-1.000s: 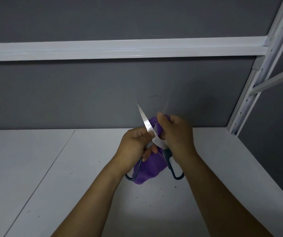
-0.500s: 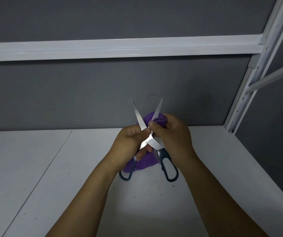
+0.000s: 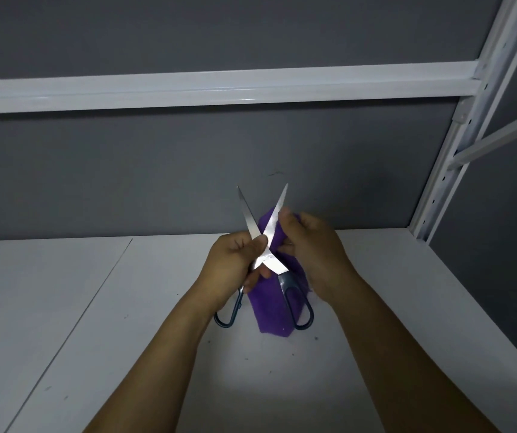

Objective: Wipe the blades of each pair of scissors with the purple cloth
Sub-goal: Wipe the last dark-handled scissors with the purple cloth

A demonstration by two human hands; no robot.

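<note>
Right hand (image 3: 316,248) slid purple cloth (image 3: 269,307) up blade (image 3: 277,210), pinching it; left hand (image 3: 230,270) fingers (image 3: 246,245) grip open scissors (image 3: 265,260)

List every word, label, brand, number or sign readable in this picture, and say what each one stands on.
No readable text anywhere in this view.
scissors: the blades show only glare; no stamp or brand can be made out.
purple cloth: plain, no tag visible.
white shelf beam and slotted upright: only holes, no lettering or numbers.
</note>
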